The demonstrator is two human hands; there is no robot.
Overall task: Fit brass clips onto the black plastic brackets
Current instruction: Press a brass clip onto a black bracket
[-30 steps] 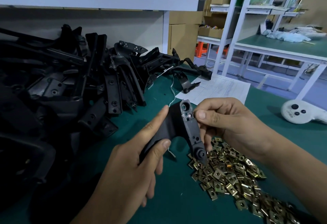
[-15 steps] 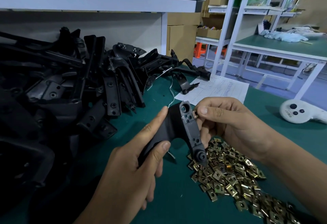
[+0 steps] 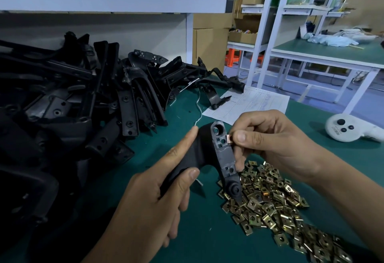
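Head view | left hand (image 3: 158, 206) gripping the black bracket (image 3: 220, 154) upright above the table (image 3: 182, 117) | right hand (image 3: 274, 148) pinching a brass clip (image 3: 229, 138) against its upper slot | risk: clip skewing, jamming or dropping into loose clips (image 3: 274, 206)

bracket heap (image 3: 83, 104) blocks left, clip pile (image 3: 270, 206) right
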